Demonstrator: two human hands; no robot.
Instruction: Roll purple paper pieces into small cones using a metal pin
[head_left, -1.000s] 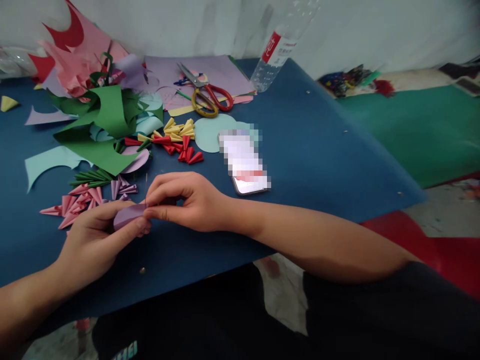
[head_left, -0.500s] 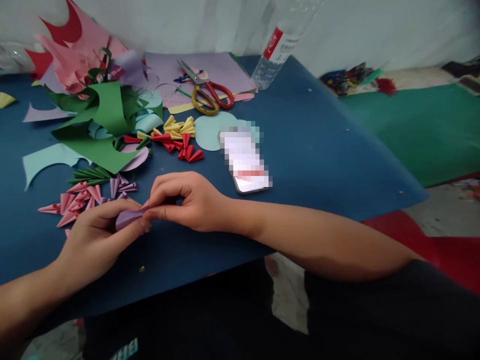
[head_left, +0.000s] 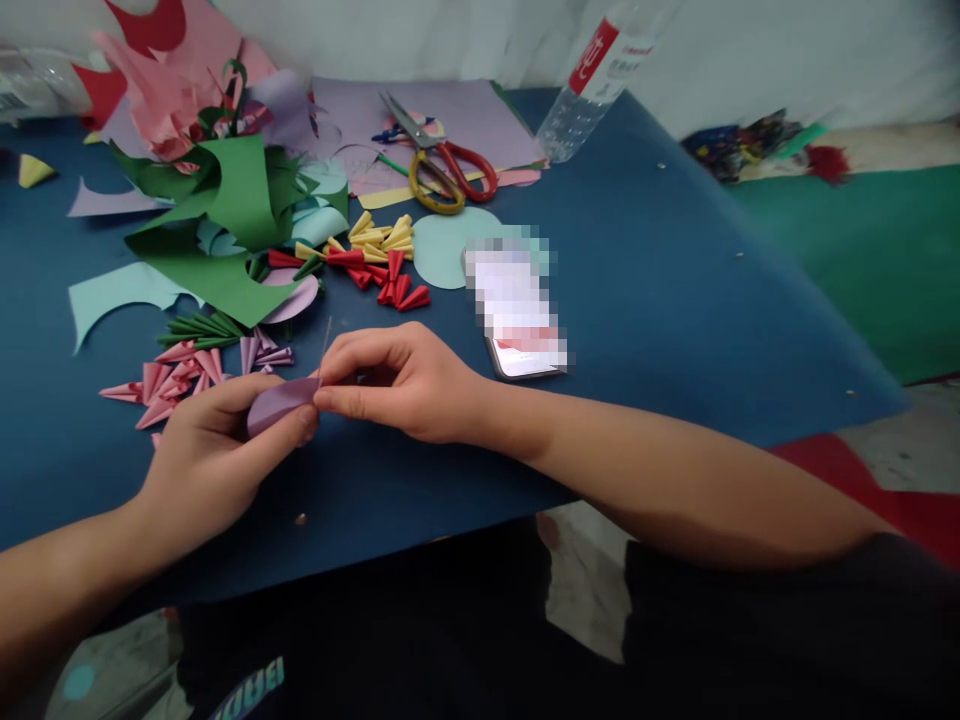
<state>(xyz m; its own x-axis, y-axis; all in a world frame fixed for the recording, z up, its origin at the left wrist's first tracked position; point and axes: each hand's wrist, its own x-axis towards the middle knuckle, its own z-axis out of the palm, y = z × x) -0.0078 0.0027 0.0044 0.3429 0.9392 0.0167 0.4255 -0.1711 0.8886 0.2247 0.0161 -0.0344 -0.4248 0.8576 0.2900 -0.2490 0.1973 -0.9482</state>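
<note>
My left hand (head_left: 217,440) is closed around a curved piece of purple paper (head_left: 279,402), its thumb along the near side. At the paper's right end, the fingers of my right hand (head_left: 405,385) are pinched together. A thin needle-like rod (head_left: 327,345) sticks up from this pinch; its lower end is hidden by the fingers. Just beyond my left hand lie pink paper cones (head_left: 176,378), purple cones (head_left: 266,352) and green cones (head_left: 201,328). Farther back are red cones (head_left: 394,280) and yellow cones (head_left: 382,236).
A phone (head_left: 517,310) lies right of the cones, partly over pale green paper circles (head_left: 442,250). Scissors (head_left: 439,165) rest on stacked paper sheets (head_left: 480,110) beside a leaning plastic bottle (head_left: 592,85). Green paper scraps (head_left: 236,195) pile up at the back left of the blue table (head_left: 675,300).
The view has shifted, so the table's contents appear farther right and slightly higher. My right fingers have moved slightly away from my left hand, and more of the purple paper and thin rod shows.
</note>
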